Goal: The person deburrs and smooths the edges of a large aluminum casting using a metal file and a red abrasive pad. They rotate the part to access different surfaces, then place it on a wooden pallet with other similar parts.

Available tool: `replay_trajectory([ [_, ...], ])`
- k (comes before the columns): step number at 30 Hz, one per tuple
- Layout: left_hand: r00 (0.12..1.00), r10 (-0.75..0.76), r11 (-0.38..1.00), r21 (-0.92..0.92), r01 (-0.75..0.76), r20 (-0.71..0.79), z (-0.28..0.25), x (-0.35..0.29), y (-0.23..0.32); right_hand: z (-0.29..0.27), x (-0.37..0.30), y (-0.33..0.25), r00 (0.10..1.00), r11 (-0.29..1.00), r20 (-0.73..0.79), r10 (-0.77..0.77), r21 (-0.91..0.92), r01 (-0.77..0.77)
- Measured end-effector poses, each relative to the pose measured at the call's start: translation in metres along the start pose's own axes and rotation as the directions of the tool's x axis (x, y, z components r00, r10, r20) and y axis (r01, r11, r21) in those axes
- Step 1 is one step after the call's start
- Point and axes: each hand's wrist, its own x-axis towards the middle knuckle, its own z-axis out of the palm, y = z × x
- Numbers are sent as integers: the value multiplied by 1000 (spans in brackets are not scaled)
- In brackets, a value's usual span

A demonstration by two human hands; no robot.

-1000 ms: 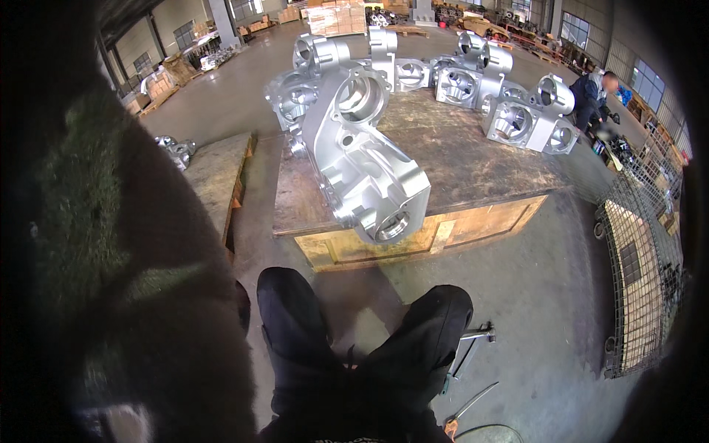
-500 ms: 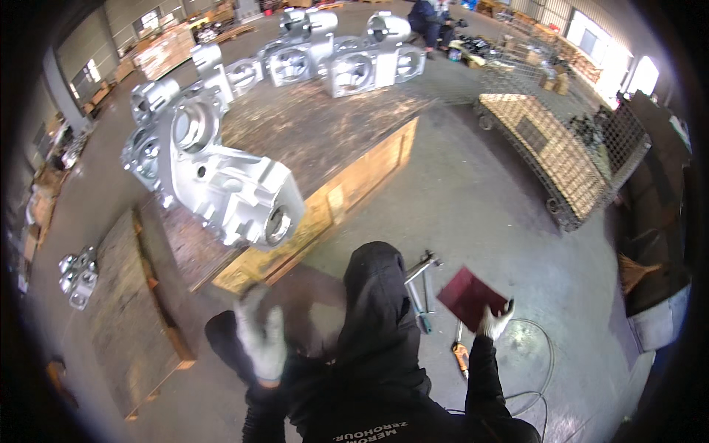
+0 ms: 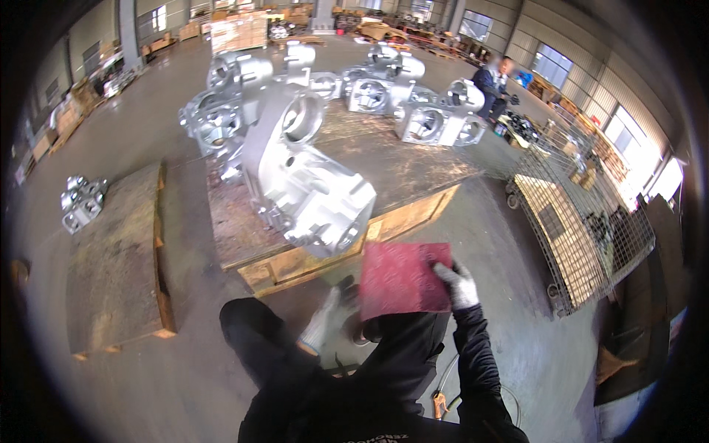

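Note:
A square reddish sheet, apparently sandpaper (image 3: 405, 280), is raised above my thigh with its faintly printed side toward me. My right hand (image 3: 461, 286), in a pale glove with dark fingertips, pinches its right edge, thumb in front. To the left of the sheet is my left hand (image 3: 329, 314), gloved too, fingers stretched out and close to the sheet's left edge without gripping it. Beyond both hands a large silvery metal casting (image 3: 314, 184) with round bores lies on a wooden crate (image 3: 281, 269), its near end overhanging the front edge.
Several more castings (image 3: 369, 94) stand farther back on the crate. A wooden pallet (image 3: 114, 273) is at the left, a smaller casting (image 3: 83, 203) beside it. A wire-mesh cart (image 3: 569, 236) stands right. An orange-handled tool (image 3: 439, 404) lies by a cable. Another person (image 3: 493, 92) sits far back.
The view has turned, shifting the crate and castings rightward. My right hand has brought the reddish sheet from the right side to in front of me. My left hand has come closer to it.

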Motion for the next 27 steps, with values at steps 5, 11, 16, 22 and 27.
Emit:
replay_trajectory([
  [5, 962, -194, 960, -240, 146, -194, -36, 4, -16, 60, 28, 89, 977, 964, 84, 195, -199, -175],
  [11, 949, -181, 975, -178, 137, -260, -52, -20, -10, 91, 32, 154, 906, 920, 232, 355, 85, -382],
  [16, 990, -53, 987, 142, 71, -129, -42, -24, -15, 113, 15, 162, 817, 887, 346, 462, -188, -422],
  [22, 984, 83, 949, 314, -31, -155, -29, -8, -16, 133, 0, 162, 856, 935, 420, 302, 42, -351],
  [27, 977, 121, 907, 420, -38, -173, -21, -8, -7, 131, -8, 146, 801, 869, 513, 309, 190, -457],
])
